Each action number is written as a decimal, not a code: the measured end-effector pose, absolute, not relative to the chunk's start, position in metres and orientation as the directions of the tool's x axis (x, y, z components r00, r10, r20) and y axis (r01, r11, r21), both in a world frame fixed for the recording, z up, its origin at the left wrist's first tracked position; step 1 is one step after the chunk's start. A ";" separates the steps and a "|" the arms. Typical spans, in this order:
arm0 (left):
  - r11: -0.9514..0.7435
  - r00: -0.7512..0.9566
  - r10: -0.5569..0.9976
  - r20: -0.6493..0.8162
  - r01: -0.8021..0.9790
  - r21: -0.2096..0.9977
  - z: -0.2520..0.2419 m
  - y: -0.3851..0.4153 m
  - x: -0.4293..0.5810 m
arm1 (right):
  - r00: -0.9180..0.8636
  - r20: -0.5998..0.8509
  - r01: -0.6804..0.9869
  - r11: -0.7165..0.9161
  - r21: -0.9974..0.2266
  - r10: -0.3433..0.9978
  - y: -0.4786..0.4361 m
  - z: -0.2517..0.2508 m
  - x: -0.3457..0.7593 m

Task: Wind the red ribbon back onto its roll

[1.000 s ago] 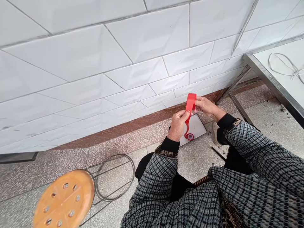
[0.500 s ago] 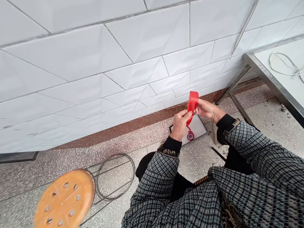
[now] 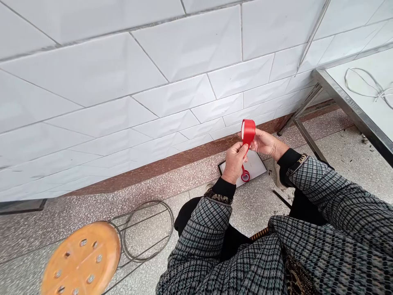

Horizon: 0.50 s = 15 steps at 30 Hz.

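Note:
A loop of glossy red ribbon stands upright between my hands, its pale inside showing on the left. My left hand pinches the ribbon at the base of the loop, thumb on top. From the other side my right hand grips the same ribbon, some of its fingers hidden behind it. A narrow red strip hangs below my left hand to a small red ribbon roll with a pale core. That roll is over a white panel with a dark edge, low by the floor.
An orange round stool with holes and metal legs lies on its side at lower left. A metal-framed table with a coil of white cable stands at right. White wall tiles rise ahead; a dark stick lies on the floor.
The loop has turned and opened slightly, so its pale inside shows more. Both hands keep their hold on the ribbon. The whole view has shifted a little.

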State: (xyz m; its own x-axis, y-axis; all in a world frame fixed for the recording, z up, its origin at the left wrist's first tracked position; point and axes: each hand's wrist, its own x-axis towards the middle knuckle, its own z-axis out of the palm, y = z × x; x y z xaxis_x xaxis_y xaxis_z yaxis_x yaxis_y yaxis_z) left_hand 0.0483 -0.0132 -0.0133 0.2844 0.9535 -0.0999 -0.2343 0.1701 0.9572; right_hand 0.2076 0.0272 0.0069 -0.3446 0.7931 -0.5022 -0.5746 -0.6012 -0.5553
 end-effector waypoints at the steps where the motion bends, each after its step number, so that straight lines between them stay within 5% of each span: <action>1: 0.109 0.248 0.967 -0.063 -0.177 0.978 -0.014 -0.013 0.048 | -0.349 -0.502 -0.579 -0.603 -0.548 0.791 0.027 0.007 0.208; 7: -0.192 0.157 0.972 0.176 0.095 0.977 -0.013 -0.013 0.046 | -0.343 -0.488 -0.546 -0.593 -0.592 0.803 0.030 0.002 0.210; 11: -0.339 0.160 0.934 0.321 0.104 0.935 -0.008 -0.022 0.043 | -0.216 -0.429 -0.517 -0.475 -0.711 0.877 0.032 -0.003 0.210; 15: -0.291 0.141 0.949 0.282 0.042 0.956 -0.009 -0.024 0.040 | -0.220 -0.425 -0.498 -0.475 -0.725 0.878 0.032 -0.002 0.211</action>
